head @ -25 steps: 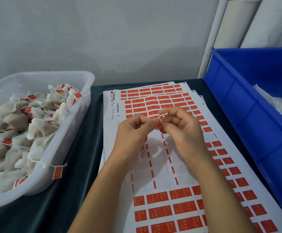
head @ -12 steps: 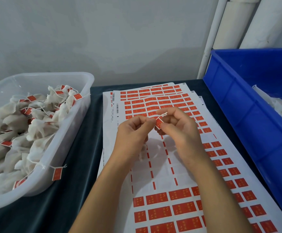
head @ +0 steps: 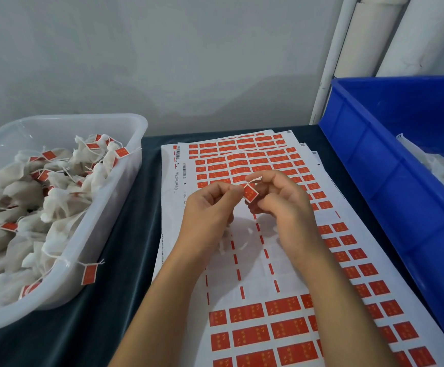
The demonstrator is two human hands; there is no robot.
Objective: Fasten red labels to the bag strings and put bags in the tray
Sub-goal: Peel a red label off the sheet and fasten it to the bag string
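Both hands meet above the white sheets of red rectangular stickers (head: 255,266): the left hand (head: 210,207) pinches a thin white string (head: 252,179), and the right hand's (head: 284,205) curled fingers hold the small red label (head: 250,193) on that string. The translucent plastic tray (head: 125,181), full of tagged white mesh bags (head: 56,205), sits left on the dark bench (head: 114,260); a blue plastic crate (head: 390,165) stands right.
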